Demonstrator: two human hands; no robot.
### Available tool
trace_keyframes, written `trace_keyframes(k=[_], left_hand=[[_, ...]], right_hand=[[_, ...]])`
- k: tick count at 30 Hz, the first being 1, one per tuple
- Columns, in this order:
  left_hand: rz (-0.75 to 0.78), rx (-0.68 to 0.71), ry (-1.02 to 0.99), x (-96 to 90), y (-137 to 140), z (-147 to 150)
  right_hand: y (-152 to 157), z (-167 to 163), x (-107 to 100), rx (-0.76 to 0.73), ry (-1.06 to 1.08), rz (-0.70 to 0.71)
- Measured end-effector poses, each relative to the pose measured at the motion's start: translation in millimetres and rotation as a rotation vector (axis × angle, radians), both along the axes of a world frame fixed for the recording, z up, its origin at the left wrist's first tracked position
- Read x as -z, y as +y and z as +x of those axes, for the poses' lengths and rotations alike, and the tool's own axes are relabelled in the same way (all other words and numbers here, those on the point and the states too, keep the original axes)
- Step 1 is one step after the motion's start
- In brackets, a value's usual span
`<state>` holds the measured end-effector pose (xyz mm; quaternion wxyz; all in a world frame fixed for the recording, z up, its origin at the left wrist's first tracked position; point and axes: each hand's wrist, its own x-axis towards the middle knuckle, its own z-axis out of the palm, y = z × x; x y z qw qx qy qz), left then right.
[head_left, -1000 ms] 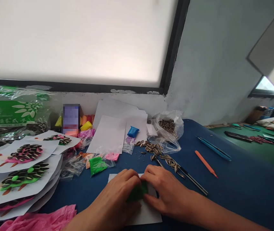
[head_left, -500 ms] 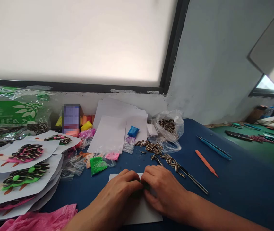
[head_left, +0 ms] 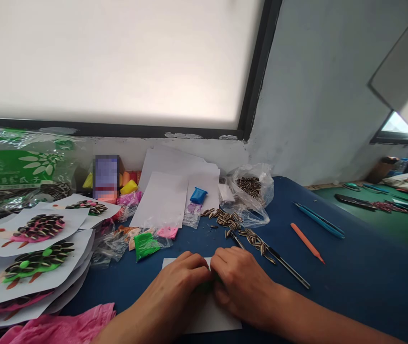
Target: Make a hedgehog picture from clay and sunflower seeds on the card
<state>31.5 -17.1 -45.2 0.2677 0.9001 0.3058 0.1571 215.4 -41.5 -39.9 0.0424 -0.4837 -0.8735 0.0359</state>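
My left hand point(head_left: 186, 282) and my right hand point(head_left: 238, 279) meet over a white sheet of paper point(head_left: 214, 317) at the table's front. The fingers of both are curled down and closed, their tips nearly touching. A dark sliver of green modelling clay point(head_left: 205, 286) shows under them; most of it is hidden. Just beyond lies a bag of bright green clay point(head_left: 145, 246), with pink clay point(head_left: 167, 232) beside it. Sunflower seeds point(head_left: 229, 220) are strewn behind my right hand, near a black pen point(head_left: 290, 268).
Seed-and-clay hedgehog pictures point(head_left: 39, 229) are stacked at left, above a pink cloth point(head_left: 64, 327). Blank sheets point(head_left: 163, 196), a blue clay packet point(head_left: 198, 195) and a plastic bag of seeds point(head_left: 250, 186) stand by the wall. Blue pens point(head_left: 318, 220) and an orange pen point(head_left: 307, 242) lie right.
Both hands stay over the paper, with only a slight shift of the fingers; the right hand's lower fingers look tucked in a little more. Everything else lies as before.
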Motion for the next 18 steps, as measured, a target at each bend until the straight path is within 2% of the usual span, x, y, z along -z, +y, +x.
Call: trace_keyframes(k=[4,10,13,18], left_hand=[[-0.006,0.004,0.008,0.0,1,0],[0.001,0.011,0.019,-3.2,0,-2],[-0.004,0.009,0.025,-4.3,-1,-2],[0.003,0.013,0.028,-3.5,1,-2]], right_hand=[[0,4,-5,0.019,0.080,-0.021],[7,14,-13,0.090,0.354,-0.241],[9,17,-18,0.075,0.391,-0.273],[9,20,-25,0.158,0.459,-0.376]])
